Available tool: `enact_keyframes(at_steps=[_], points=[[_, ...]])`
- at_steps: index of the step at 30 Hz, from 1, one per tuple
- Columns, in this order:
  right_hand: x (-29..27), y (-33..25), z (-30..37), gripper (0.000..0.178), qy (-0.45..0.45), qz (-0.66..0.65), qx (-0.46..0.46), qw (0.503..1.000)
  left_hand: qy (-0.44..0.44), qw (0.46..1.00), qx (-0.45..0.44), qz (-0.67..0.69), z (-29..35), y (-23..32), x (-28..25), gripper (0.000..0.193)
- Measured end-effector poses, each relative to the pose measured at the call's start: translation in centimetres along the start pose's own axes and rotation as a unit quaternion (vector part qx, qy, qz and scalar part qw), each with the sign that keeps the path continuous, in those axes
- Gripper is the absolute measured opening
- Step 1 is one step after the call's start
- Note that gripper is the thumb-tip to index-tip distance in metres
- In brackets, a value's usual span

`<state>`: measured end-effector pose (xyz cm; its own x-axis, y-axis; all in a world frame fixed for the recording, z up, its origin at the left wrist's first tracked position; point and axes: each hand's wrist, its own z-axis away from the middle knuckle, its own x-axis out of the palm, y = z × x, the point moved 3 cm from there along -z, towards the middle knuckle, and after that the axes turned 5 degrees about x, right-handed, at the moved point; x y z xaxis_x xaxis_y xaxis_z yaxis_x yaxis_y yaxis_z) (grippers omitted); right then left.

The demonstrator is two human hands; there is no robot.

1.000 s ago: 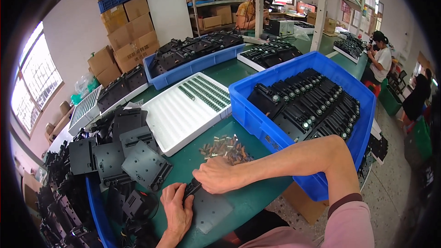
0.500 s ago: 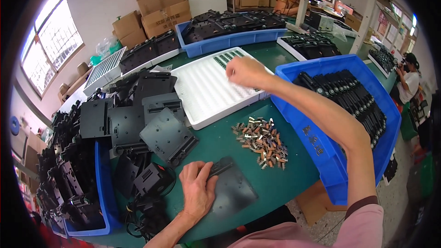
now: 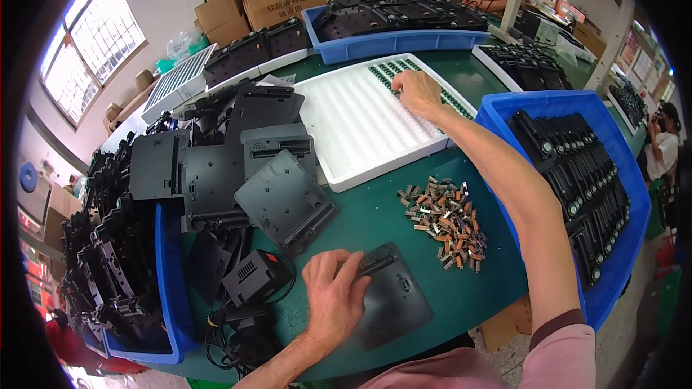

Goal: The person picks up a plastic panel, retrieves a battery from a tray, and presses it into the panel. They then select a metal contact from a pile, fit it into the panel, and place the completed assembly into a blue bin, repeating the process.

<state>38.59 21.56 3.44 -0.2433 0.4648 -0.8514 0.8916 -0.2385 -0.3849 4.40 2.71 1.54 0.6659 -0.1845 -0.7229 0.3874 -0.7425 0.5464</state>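
My left hand grips the raised edge of a flat black plastic panel that lies on the bench near me. Its thumb and fingers close around the long dark ridge at the panel's upper left. Farther off, my right hand reaches over a white foam tray, fingertips pinched at the rows of small green parts. A small dark piece shows at those fingertips, too small to name. Between the tray and the panel lies a heap of small metal-and-brown components.
Black panels pile up at left, beside a blue bin full of black parts. A black adapter-like box with cables sits near them. On the right, a blue bin holds black assemblies. People work farther back.
The view has shifted, so the bench things appear farther right. My right hand, blurred before, is now sharper at the green rows. My left hand keeps its grip on the panel.
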Motion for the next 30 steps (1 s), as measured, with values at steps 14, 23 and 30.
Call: enact_keyframes(at_steps=[14, 23, 30], points=[[0.0, 1.4, -3.1, 0.01, -0.079, -0.049, -0.049, 0.994, -0.007, 1.0, -0.011, 0.003, 0.0, -0.1, 0.0, 0.043], [-3.1, 0.0, -2.4, 0.017, -0.019, -0.098, -0.009, 0.995, 0.0, 1.0, 0.003, 0.002, 0.0, 0.1, 0.1, 0.042], [-6.6, -7.0, 7.4, 0.023, -0.333, -0.286, -0.044, 0.897, 0.014, 1.0, 0.017, -0.007, -0.2, -0.2, 0.0, 0.038]])
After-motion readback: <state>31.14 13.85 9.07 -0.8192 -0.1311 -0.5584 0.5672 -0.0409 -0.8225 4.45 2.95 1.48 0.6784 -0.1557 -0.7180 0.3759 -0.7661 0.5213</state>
